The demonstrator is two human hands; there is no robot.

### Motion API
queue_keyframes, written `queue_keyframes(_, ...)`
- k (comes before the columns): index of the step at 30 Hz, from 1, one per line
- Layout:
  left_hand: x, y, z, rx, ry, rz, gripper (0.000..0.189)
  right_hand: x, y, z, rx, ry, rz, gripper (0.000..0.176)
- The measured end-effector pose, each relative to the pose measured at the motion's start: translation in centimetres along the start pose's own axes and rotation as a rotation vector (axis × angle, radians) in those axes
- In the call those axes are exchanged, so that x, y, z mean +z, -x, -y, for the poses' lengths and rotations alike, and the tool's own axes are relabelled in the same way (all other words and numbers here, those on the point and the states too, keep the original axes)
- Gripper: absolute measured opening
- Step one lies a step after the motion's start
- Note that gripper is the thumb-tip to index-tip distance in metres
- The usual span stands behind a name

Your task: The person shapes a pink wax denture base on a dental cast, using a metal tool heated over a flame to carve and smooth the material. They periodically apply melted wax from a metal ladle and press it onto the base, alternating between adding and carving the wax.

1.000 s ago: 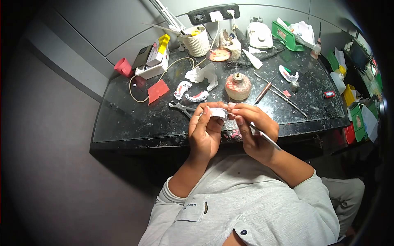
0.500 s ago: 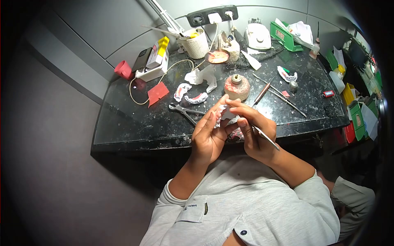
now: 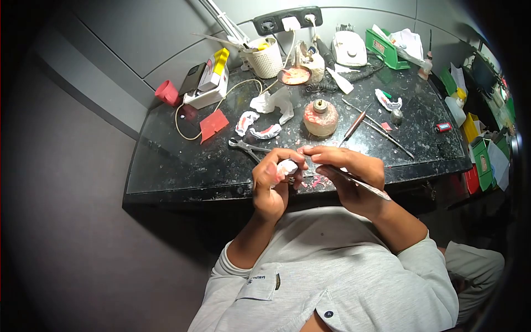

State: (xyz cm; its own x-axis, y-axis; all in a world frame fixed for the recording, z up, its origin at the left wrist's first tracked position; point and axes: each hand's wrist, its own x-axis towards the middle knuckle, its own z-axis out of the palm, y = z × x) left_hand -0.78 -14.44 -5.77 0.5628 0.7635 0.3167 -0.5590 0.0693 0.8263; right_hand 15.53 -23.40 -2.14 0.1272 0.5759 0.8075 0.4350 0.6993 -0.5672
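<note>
Grips white, curved, plaster-like piece [image 3: 286,167] in left hand [image 3: 269,185], at near edge of black speckled surface [image 3: 180,172], seemingly to steady it. Holds slim grey tool [image 3: 370,188] in closed right hand [image 3: 360,174], apparently for control. Has rounded pink-stained burner jar [image 3: 321,123] just beyond, presumably for reach.
</note>
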Motion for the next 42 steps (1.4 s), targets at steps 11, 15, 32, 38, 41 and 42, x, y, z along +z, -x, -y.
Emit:
queue_keyframes(11, 0.1, -0.2, -1.2, 0.248, -0.439, 0.137, 0.043, -0.4, -0.3, 2.2, -0.046, 0.037, 0.223, 0.022)
queue_keyframes(15, 0.0, 0.0, -1.5, 0.246, -0.540, 0.175, 0.050, -0.1, 0.0, 2.0, -0.058, 0.021, 0.216, 0.022)
queue_keyframes(32, 0.1, -0.3, -1.8, 0.403, -0.654, 0.163, 0.040, 0.1, 0.2, 1.8, -0.093, 0.060, 0.213, 0.021)
queue_keyframes(38, 0.0, -0.3, -1.6, 0.418, -0.652, 0.156, 0.040, 0.1, 0.4, 1.9, -0.079, 0.055, 0.206, 0.022)
queue_keyframes(41, 0.0, -0.2, -1.5, 0.409, -0.636, 0.148, 0.041, 0.2, 0.5, 1.8, -0.088, 0.052, 0.192, 0.023)
queue_keyframes(42, 0.0, -0.2, -1.5, 0.398, -0.623, 0.142, 0.041, 0.3, 0.5, 1.8, -0.088, 0.051, 0.191, 0.023)
